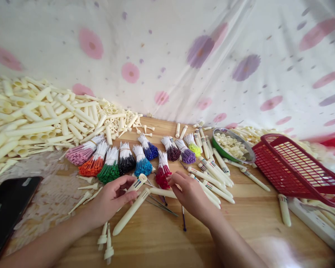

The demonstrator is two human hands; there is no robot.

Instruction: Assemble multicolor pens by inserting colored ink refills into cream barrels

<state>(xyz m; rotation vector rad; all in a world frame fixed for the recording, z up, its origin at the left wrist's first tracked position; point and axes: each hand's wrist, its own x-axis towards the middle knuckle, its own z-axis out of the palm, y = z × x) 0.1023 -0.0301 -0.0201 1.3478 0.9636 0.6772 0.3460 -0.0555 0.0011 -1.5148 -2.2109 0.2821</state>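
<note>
My left hand is closed around a cream plastic pen barrel, its open end pointing up and right. My right hand is pinched, fingertips beside the red refill bundle; what it pinches is too small to make out. Another cream barrel lies on the wooden table between my hands. Thin loose refills lie under them. Bundles of coloured refills stand in a row behind: pink, orange, green, black, blue, purple.
A big heap of cream barrels fills the left. Finished pens lie right of my hands. A green bowl of small parts and a red plastic basket stand at the right. A black phone lies at the left edge. A flowered cloth hangs behind.
</note>
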